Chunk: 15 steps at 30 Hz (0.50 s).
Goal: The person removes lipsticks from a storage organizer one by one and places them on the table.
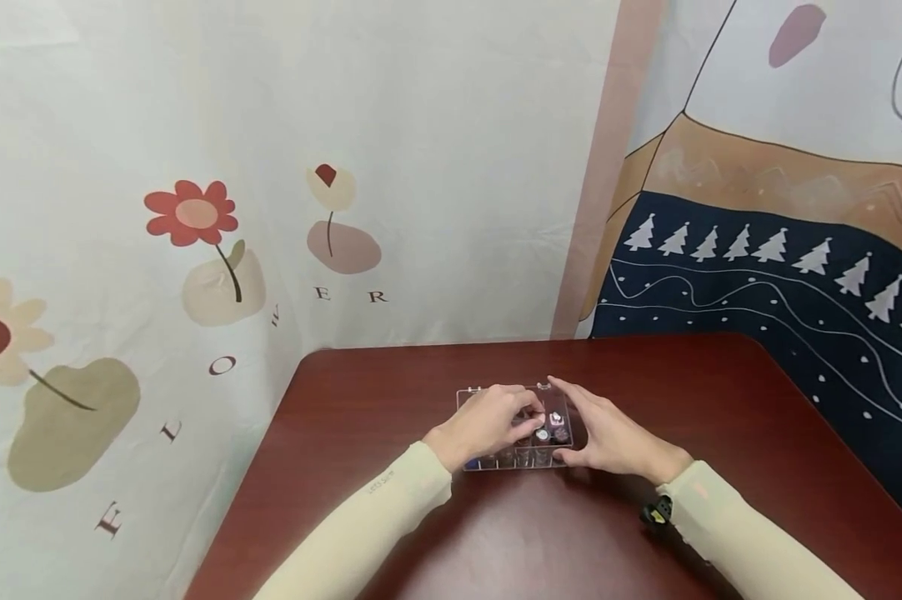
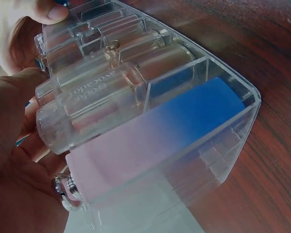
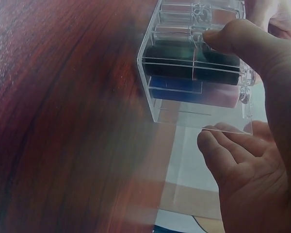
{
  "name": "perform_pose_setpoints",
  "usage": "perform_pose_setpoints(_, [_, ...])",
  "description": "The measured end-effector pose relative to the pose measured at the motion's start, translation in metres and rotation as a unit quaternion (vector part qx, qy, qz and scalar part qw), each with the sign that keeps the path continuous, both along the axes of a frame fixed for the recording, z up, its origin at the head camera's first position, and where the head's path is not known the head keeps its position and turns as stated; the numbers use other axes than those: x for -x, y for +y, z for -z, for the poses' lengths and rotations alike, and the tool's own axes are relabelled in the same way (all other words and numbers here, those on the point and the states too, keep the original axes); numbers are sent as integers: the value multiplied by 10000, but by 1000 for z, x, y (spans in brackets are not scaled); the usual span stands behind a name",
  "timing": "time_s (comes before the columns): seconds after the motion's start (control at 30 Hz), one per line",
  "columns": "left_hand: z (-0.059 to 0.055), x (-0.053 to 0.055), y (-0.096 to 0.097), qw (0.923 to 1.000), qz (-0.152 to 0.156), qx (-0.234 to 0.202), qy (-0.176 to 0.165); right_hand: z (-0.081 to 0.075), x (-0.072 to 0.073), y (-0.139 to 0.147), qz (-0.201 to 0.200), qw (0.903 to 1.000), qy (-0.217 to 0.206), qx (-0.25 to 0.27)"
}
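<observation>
A clear plastic organizer box [image 1: 517,467] stands on the table, its compartments holding several cosmetic tubes. Nearest the left wrist camera is a pink-to-blue tube [image 2: 155,131] with a metal ring at its end; clear lip gloss tubes [image 2: 102,92] lie beyond it. My left hand [image 1: 488,421] reaches over the box with bent fingers, thumb and index tips close together at the tube tops; I cannot tell whether they pinch one. My right hand [image 1: 608,429] grips the box's right end, thumb at the near side and fingers at the far side. A dark tube [image 3: 189,63] shows beside the right thumb.
The box sits on a dark red-brown table [image 1: 391,400]. A printed cloth [image 1: 451,167] with flowers hangs behind it, and a dark cloth with white trees [image 1: 736,275] hangs at the right. A dark band [image 1: 655,510] is on my right wrist.
</observation>
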<state>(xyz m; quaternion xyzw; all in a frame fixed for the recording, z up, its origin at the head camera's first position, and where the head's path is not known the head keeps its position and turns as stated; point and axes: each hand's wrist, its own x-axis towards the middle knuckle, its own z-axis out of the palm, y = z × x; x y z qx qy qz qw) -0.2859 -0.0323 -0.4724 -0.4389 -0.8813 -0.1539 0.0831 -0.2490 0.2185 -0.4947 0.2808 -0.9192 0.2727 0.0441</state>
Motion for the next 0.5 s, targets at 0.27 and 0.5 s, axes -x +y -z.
perform_pose_setpoints(0.27, [4, 0, -1, 9998, 82, -119, 137, 1, -1, 3, -23, 10000, 81, 6])
perform_pose_setpoints(0.5, [-1, -2, -3, 9995, -8, -293, 116, 3, 0, 2, -70, 9998, 165, 114])
